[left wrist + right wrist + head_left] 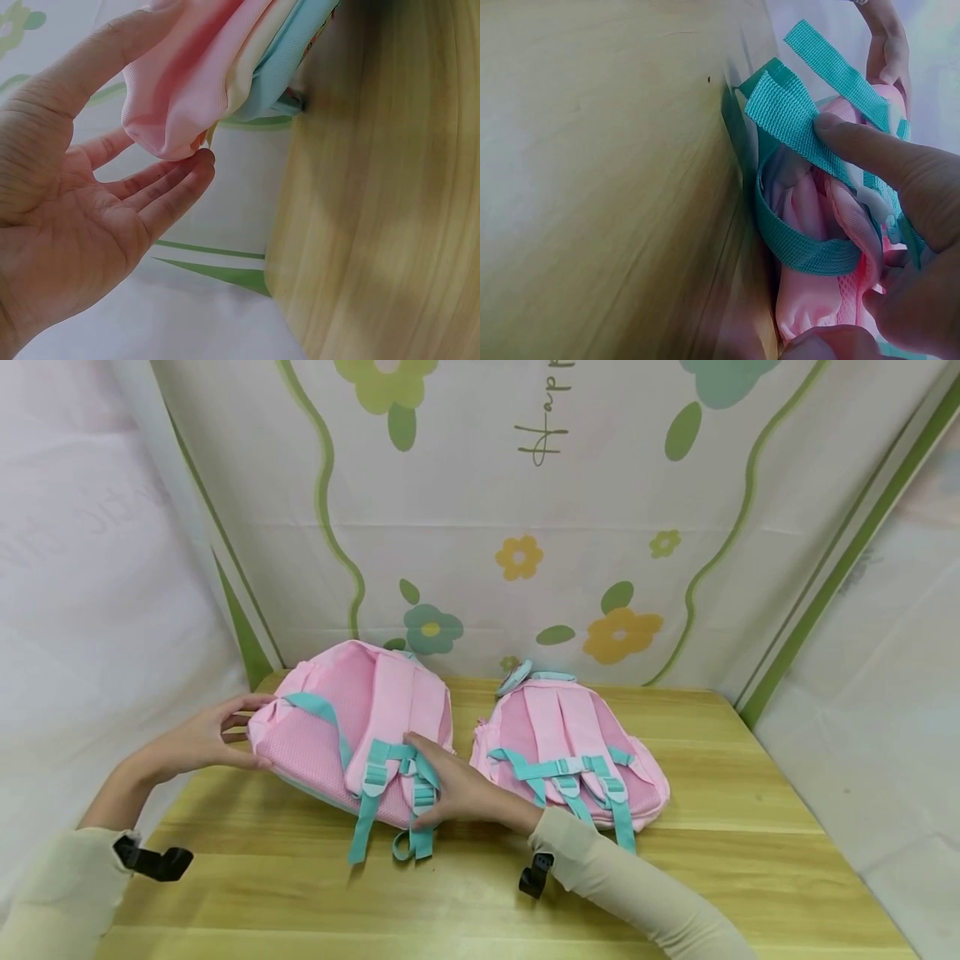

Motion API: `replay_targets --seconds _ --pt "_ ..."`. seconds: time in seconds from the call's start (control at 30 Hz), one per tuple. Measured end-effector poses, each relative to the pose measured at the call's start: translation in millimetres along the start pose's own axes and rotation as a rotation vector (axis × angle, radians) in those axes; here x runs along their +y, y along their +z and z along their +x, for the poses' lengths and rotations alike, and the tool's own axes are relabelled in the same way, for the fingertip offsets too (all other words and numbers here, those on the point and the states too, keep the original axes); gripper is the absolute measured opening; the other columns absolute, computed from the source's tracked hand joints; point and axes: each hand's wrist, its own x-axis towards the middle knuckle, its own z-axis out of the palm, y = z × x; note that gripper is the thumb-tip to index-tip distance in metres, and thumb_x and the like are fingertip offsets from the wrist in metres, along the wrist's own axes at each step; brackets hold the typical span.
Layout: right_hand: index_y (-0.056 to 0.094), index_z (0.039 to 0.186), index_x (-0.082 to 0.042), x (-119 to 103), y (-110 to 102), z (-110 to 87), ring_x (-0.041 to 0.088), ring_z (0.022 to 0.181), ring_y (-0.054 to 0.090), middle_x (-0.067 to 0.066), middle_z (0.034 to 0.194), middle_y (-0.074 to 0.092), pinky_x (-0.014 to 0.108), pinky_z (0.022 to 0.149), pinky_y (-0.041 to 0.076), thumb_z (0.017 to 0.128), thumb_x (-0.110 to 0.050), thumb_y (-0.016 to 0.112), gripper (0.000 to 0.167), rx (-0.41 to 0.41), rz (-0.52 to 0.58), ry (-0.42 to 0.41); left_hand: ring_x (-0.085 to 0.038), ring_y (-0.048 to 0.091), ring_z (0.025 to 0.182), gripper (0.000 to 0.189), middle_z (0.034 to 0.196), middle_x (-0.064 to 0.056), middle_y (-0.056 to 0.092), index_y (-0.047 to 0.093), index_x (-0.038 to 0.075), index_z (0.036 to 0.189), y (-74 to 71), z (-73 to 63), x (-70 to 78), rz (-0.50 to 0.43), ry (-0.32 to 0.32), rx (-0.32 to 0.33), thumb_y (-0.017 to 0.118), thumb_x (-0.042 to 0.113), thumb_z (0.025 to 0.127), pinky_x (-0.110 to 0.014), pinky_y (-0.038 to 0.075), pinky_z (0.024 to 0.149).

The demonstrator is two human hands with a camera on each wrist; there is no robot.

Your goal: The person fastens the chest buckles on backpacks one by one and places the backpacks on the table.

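Note:
Two pink backpacks with teal straps lie back side up on the wooden table. My left hand (198, 739) holds the outer corner of the left backpack (330, 752), thumb on one side and fingers on the other. In the left wrist view, the fingertips (199, 159) touch the pink fabric, and that end is tilted up from the table. My right hand (461, 785) grips the same backpack at its right side, by the shoulder straps. Its thumb (855, 139) presses on a teal webbing strap (787, 112), while its other fingers are partly hidden. The right backpack (645, 777) lies just beside my right wrist.
The wooden table (300, 902) meets a flower-printed cloth (465, 527) at the back. More white cloth hangs along the left and right sides. Loose teal strap ends hang from both backpacks. A black wrist mount (153, 860) juts from the left sleeve, another (535, 875) from the right.

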Motion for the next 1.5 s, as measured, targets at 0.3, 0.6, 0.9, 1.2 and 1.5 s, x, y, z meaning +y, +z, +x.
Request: replay_targets --seconds 0.3,0.6,0.9,1.2,1.5 --pt "0.007 0.165 -0.018 3 1 -2.3 0.016 0.156 0.023 -0.001 0.171 0.017 0.039 0.125 0.030 0.070 -0.031 0.095 0.130 0.000 0.023 0.028 0.011 0.052 0.115 0.081 0.139 -0.007 0.051 0.039 0.007 0.150 5.7 0.6 -7.5 -0.003 -0.002 0.002 0.084 0.012 0.083 -0.012 0.048 0.095" --pt "0.009 0.165 -0.017 4 4 -5.3 0.017 0.156 0.023 -0.002 0.171 0.016 0.041 0.124 0.031 0.069 -0.031 0.096 0.131 0.020 0.011 0.057 0.008 0.055 0.114 0.080 0.137 -0.009 0.051 0.038 0.004 0.149 12.1 -1.1 -15.0 -0.037 -0.008 -0.009 0.083 0.010 0.083 -0.015 0.050 0.094" --pt "0.014 0.165 -0.016 -1 1 -7.3 0.020 0.157 0.022 0.001 0.172 0.013 0.044 0.122 0.035 0.069 -0.035 0.096 0.127 0.022 -0.061 0.072 0.007 0.055 0.113 0.083 0.137 -0.015 0.050 0.034 0.001 0.150 15.7 -3.4 -18.4 -0.081 -0.024 -0.036 0.083 0.009 0.083 -0.018 0.052 0.093" --pt "0.017 0.164 -0.017 -2 -1 -8.1 0.020 0.158 0.019 0.002 0.173 0.011 0.046 0.119 0.038 0.069 -0.038 0.095 0.125 0.010 -0.112 0.076 0.005 0.056 0.113 0.084 0.137 -0.021 0.050 0.033 -0.001 0.149 17.9 1.1 -24.4 -0.097 -0.043 -0.068 0.083 0.009 0.083 -0.020 0.053 0.092" --pt "0.026 0.162 -0.013 -4 -7 -12.0 0.022 0.158 0.019 0.005 0.172 0.016 0.044 0.121 0.036 0.067 -0.045 0.095 0.122 0.025 -0.230 0.128 0.006 0.054 0.112 0.087 0.139 -0.027 0.048 0.033 -0.003 0.149 23.1 8.5 -26.5 -0.104 -0.055 -0.070 0.085 0.010 0.081 -0.021 0.054 0.090"
